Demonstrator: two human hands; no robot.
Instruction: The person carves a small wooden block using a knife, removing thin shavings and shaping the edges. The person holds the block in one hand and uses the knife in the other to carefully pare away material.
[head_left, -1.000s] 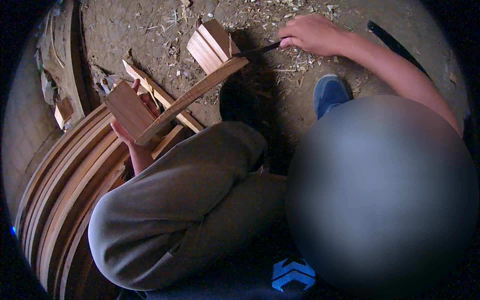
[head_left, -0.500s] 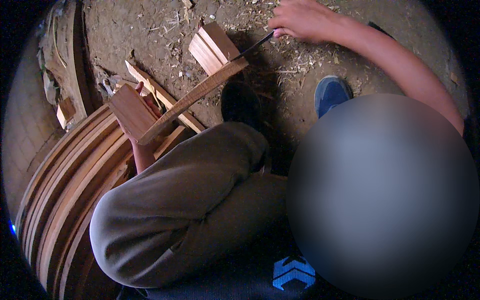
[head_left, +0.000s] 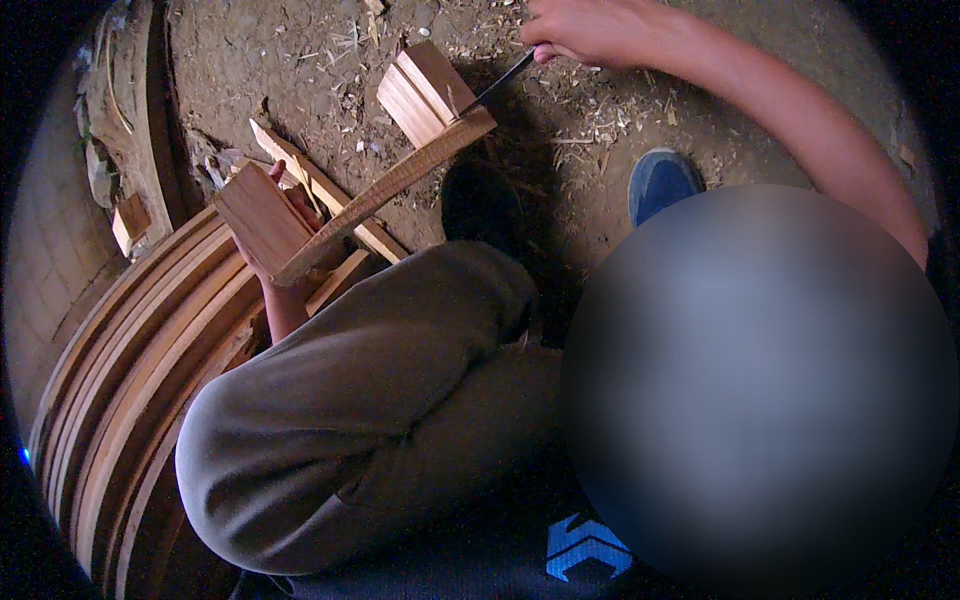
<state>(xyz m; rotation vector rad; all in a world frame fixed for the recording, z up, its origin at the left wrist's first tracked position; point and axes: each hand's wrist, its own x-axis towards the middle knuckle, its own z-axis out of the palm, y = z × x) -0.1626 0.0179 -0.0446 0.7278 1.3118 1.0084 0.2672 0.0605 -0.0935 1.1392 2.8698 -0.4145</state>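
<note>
A wooden piece [head_left: 390,187], made of a long narrow bar with a thick block at each end, lies slanted above my left knee. My left hand [head_left: 304,208] is wrapped round its near-left block; part of the palm and fingers is hidden behind the wood. At the upper right, my right hand [head_left: 592,32] is closed on a thin dark tool [head_left: 510,74], its handle hidden in the fingers. The tool's far end meets the corner between the bar and the grooved far block [head_left: 424,92]; its tip is hard to make out.
Several long curved-looking boards [head_left: 150,370] lie stacked to my left. A pale wood strip [head_left: 325,190] lies behind the held piece. Shavings litter the dirt floor [head_left: 590,150]. A blue shoe [head_left: 664,186] stands below my right forearm; a large blurred patch covers the lower right.
My right hand has shifted a little left and up, bringing the tool closer along the wooden piece. The left hand and the wooden piece have barely moved.
</note>
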